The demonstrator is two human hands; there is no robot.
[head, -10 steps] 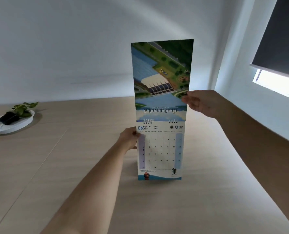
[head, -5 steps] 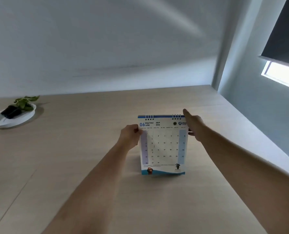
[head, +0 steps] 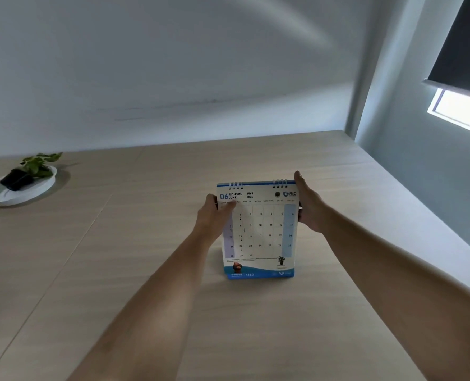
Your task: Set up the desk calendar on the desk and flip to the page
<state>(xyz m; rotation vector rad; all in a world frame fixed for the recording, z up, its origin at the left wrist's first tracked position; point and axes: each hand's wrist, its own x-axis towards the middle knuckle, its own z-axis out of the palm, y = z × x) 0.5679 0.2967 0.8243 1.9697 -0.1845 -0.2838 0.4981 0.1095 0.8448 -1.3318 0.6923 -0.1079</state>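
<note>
While upright on the desk (head: 256, 325), the calendar (head: 260, 232) shows June.

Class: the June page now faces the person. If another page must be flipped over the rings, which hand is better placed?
Probably the right hand: it sits by the white spiral-bound desk calendar's top corner, while the left hand steadies the side.

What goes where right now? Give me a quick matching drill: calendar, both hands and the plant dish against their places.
Things:
1. desk calendar
2. left hand
3. right hand
4. white dish with plant

Places:
A. far left of the desk
B. on the calendar's right edge
C. standing mid-desk, June page facing the camera
D. on the calendar's left edge

Pairs: 1-C, 2-D, 3-B, 4-A
</note>
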